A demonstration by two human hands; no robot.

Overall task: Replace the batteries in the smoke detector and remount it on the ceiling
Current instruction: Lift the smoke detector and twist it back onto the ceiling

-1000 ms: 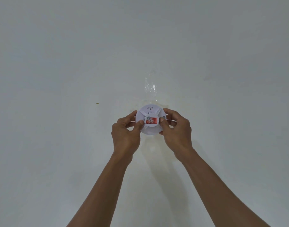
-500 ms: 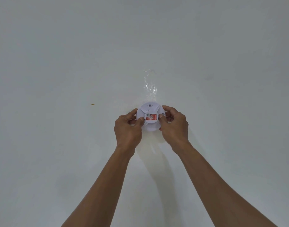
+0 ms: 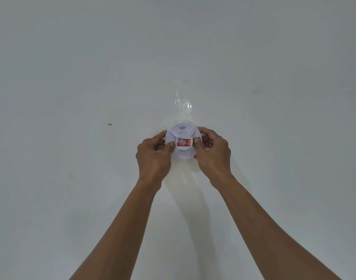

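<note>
1. Head view, nearest first: your two forearms reach up from the lower edge toward the ceiling (image 3: 72, 57).
2. Your left hand (image 3: 153, 156) and right hand (image 3: 213, 154) pinch the white smoke detector (image 3: 182, 142) from either side, thumbs on its face beside the red label (image 3: 184, 142).
3. Whether it is locked to its mount cannot be told; let go too soon and it may drop.
4. Beyond, a crinkled strip of clear tape (image 3: 182, 102) clings to the ceiling.

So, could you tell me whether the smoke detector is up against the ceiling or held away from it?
Up against the ceiling: the smoke detector sits flat there, both hands gripping its rim. Locked: cannot tell.
</note>
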